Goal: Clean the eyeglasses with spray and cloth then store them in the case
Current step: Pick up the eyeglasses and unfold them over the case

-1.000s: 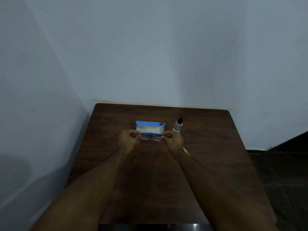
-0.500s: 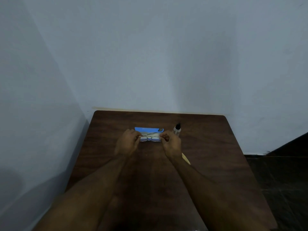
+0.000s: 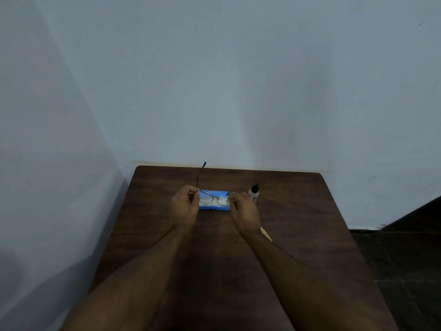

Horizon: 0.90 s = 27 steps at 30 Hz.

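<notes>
Thin wire-framed eyeglasses (image 3: 216, 199) hang just above an open blue case (image 3: 212, 207) with a pale lining. My left hand (image 3: 183, 207) pinches the frame's left end, where one temple arm sticks up and away, its dark tip over the table's far edge. My right hand (image 3: 244, 212) pinches the frame's right end. A small clear spray bottle (image 3: 253, 193) with a black cap stands upright just right of the case. A strip of pale yellow cloth (image 3: 266, 234) shows under my right wrist, mostly hidden.
The dark wooden table (image 3: 298, 235) sits in a corner, with blue-grey walls along its far and left edges. Dark floor lies to the right of the table.
The left temple arm has swung out and now points up and away. Both hands stayed over the case, holding the glasses. The camera tilted up a little.
</notes>
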Available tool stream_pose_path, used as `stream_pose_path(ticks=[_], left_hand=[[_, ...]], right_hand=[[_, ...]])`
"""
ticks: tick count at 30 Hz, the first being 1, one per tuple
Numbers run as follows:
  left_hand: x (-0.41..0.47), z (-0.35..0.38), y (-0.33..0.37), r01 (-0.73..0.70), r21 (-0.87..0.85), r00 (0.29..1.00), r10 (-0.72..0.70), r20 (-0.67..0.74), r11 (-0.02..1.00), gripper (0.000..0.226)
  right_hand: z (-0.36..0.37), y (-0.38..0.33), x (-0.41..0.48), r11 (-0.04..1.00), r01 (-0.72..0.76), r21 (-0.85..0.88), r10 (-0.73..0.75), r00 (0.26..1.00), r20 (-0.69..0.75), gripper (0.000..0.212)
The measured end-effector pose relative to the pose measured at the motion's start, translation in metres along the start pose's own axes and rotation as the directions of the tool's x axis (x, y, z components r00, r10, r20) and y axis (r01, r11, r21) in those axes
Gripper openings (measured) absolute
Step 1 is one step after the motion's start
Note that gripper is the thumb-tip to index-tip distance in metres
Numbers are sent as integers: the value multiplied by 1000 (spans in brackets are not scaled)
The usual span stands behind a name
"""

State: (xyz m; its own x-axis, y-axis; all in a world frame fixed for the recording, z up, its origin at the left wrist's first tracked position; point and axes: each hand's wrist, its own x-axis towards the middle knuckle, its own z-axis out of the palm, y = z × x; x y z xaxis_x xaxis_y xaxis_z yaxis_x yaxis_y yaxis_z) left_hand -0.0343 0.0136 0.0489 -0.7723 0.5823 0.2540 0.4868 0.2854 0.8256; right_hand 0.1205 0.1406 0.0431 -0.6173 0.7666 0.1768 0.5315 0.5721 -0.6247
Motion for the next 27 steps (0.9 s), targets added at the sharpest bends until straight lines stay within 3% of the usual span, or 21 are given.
stream_pose_path(ticks=[6,9,12,19,27], left_hand=[[-2,0,-3,5,33,999,-6,37,999,10],[-1,0,-2,-2,31,999,1,38,1000,10],[0,1,-2,-2,2,1000,2,29,1000,9],[-1,5,-10,48,-28,998,-47,48,998,9],[0,6,-10,133,-89,989,-127,70,987,11]], right_hand=[[-5,1,6,977,49,-210,-33,997,75,10],[-5,1,8,974,86,-210,-67,993,93,12],[-4,2,6,994,73,-83,-71,997,31,9],[-3,5,-1,934,-119,338,164,980,-110,10],[-5,3,3,886,-239,397,285,957,-59,6]])
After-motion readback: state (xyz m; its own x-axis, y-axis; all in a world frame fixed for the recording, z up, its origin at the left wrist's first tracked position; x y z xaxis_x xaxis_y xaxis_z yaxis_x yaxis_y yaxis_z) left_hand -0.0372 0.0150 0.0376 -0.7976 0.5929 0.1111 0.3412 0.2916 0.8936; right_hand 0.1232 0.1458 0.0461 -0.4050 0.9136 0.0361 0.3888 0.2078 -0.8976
